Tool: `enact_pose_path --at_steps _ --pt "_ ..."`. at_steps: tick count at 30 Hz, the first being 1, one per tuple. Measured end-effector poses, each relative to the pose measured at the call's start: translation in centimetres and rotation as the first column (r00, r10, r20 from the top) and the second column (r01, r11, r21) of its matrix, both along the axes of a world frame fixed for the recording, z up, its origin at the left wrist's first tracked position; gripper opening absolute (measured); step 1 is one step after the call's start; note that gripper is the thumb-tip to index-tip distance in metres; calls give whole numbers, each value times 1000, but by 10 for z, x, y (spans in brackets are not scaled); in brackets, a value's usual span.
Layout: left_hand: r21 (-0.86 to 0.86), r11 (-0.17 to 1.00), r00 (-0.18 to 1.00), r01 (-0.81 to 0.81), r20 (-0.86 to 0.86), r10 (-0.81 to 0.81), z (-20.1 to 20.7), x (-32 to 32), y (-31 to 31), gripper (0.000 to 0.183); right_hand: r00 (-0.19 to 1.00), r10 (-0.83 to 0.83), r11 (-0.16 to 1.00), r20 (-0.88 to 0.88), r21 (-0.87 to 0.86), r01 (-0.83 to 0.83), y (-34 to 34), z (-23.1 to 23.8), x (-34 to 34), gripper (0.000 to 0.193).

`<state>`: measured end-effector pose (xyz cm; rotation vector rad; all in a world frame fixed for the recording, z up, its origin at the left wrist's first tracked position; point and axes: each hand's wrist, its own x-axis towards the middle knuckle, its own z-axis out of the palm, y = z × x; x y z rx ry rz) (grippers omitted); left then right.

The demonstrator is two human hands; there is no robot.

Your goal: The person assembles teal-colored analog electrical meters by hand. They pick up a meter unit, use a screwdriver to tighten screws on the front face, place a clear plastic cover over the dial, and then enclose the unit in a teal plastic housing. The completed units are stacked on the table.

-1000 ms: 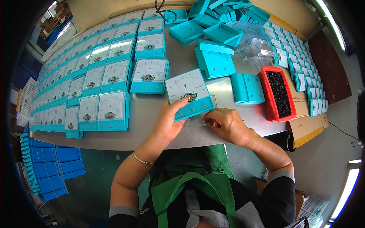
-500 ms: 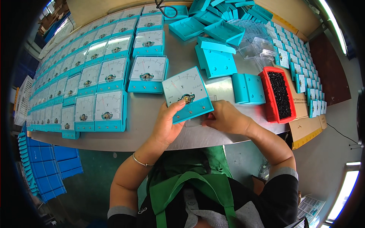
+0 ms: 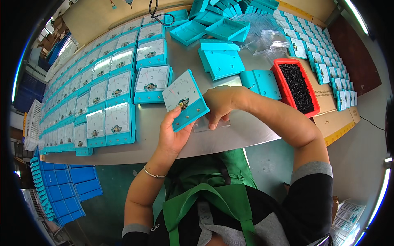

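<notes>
My left hand (image 3: 170,133) grips a voltmeter (image 3: 177,91) with a white dial face and a teal lower panel, tilted above the table. Its thumb rests by the brass-coloured part below the dial, and the cover over the face appears to be off. Just to the right, my right hand (image 3: 223,100) reaches down with its fingers curled on a clear plastic cover (image 3: 223,124) lying on the metal table. The back of that hand and the meter hide part of the cover. A covered voltmeter (image 3: 152,80) stands left of the held one.
Rows of finished-looking voltmeters (image 3: 119,84) fill the table's left side. Teal housings (image 3: 221,61) and stacked clear covers (image 3: 266,43) lie beyond my hands. A red bin (image 3: 317,107) of small black parts stands right, beside cardboard (image 3: 338,123) and more meter panels (image 3: 322,71). The table's front edge is near.
My right hand has moved left and turned downward, its fingers now over the clear cover. The held voltmeter has tilted and shifted slightly left. The whole view has shifted a little.
</notes>
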<state>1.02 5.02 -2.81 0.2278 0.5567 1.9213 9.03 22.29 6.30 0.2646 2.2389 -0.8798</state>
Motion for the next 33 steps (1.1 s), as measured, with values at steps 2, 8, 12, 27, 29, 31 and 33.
enact_pose_path --at_steps 2,8,12,27,29,31,33 --pt "10 1000 1000 6 9 -6 -2 0 0 45 998 -68 991 1 -118 67 5 -4 3 58" --pt "29 999 999 21 46 -23 -4 0 0 46 995 2 995 103 -99 8 6 -9 -6 54" --pt "44 999 998 20 56 -23 -1 1 0 45 996 -50 996 68 -69 55 2 -3 -5 48" --pt "-14 1000 1000 -4 -6 4 -7 0 0 42 106 -816 578 -569 -810 97 -60 -9 69 16" --pt "-14 1000 1000 -10 -18 10 -6 0 -1 42 125 -848 520 -514 -854 14 -58 -13 63 10" --pt "-15 1000 1000 -19 -20 19 0 3 -1 42 130 -880 456 -456 -889 -32 -57 -18 61 8" --pt "-5 1000 1000 -6 -22 6 -1 3 1 41 140 -850 505 -508 -861 -60 -55 -25 61 9"
